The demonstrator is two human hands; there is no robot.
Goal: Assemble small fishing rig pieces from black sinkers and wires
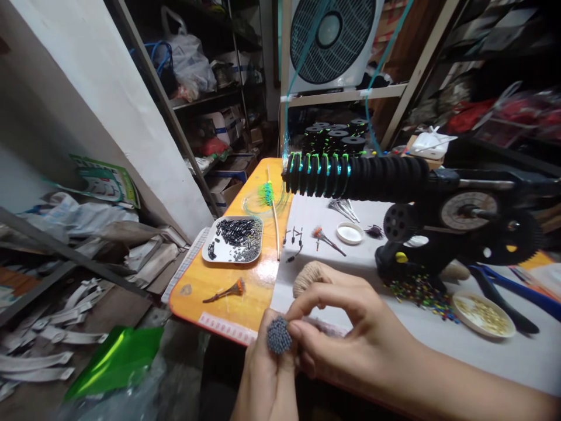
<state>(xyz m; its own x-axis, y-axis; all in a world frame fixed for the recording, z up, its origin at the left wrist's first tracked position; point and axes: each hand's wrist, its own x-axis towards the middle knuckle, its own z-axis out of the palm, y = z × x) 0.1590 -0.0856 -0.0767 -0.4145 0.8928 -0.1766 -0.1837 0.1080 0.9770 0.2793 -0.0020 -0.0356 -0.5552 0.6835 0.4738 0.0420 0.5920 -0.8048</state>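
Note:
My left hand (pixel 263 380) is closed around a tight bundle of small grey-blue tubes (pixel 279 335), ends up, held just off the near edge of the orange table (pixel 249 280). My right hand (pixel 346 333) comes in from the right with thumb and forefinger pinched against the bundle's right side. What the pinch holds, if anything, is too small to see.
A metal tray (pixel 234 240) of small black and grey tubes lies on the table. Behind it stand a thin stick (pixel 276 222), a black winding machine (pixel 438 222) with spools, loose coloured beads (pixel 421 290), a white lid (pixel 350 233), a bowl (pixel 483 314), blue pliers (pixel 508 292). Cluttered floor lies left.

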